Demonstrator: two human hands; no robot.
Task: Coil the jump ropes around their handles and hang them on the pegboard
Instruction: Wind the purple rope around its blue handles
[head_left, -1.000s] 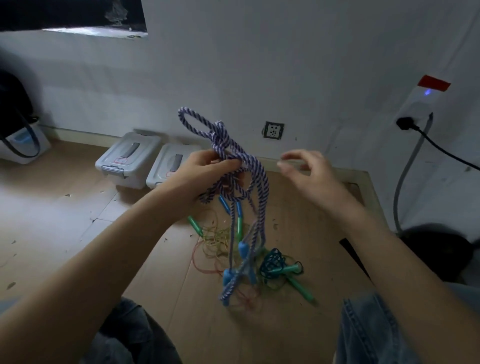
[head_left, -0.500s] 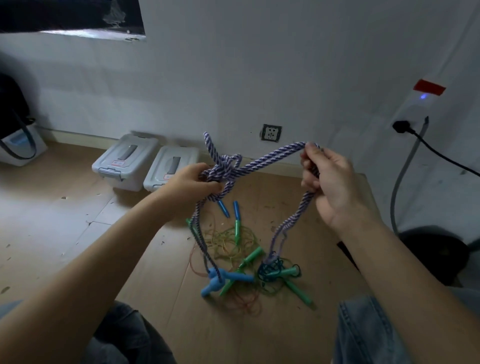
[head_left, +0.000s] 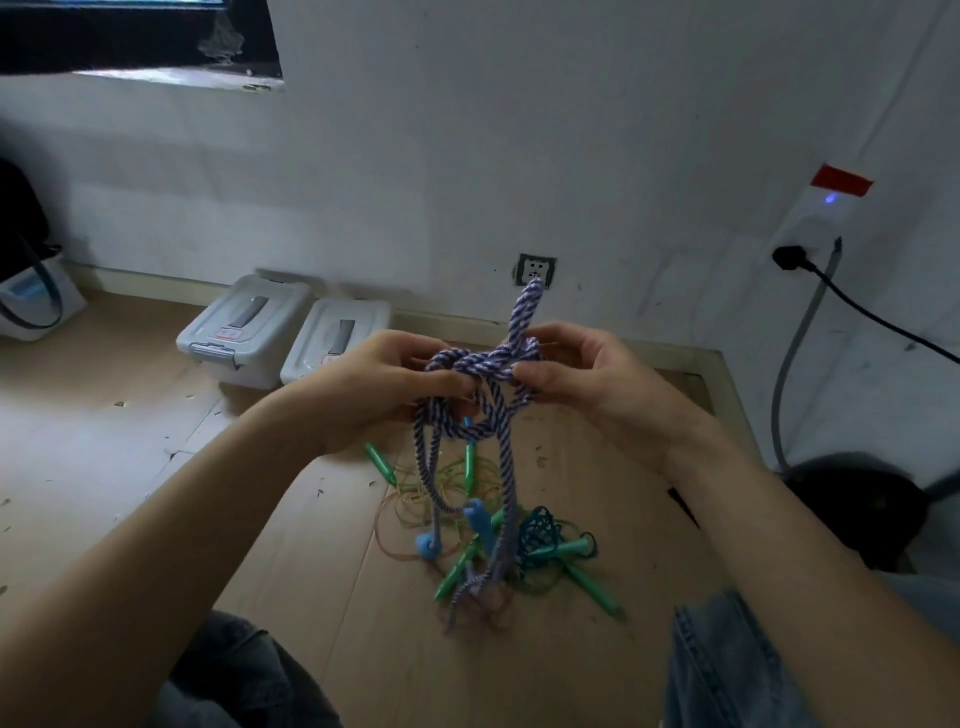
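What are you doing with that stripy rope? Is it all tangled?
A person sitting on the floor holds a purple-and-white jump rope up with both hands. The left hand and right hand each pinch a knotted bunch of it, and a loop sticks up above. Its blue handles dangle low, over a heap of other ropes with green handles on the floor. Nothing looks neatly coiled yet, and no pegboard is in view.

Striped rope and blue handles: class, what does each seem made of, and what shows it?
Striped rope: likely braided cotton or synthetic cord; twisted purple-white strands show, matte. Blue handles: probably foam or soft plastic; smooth, dull, rounded.
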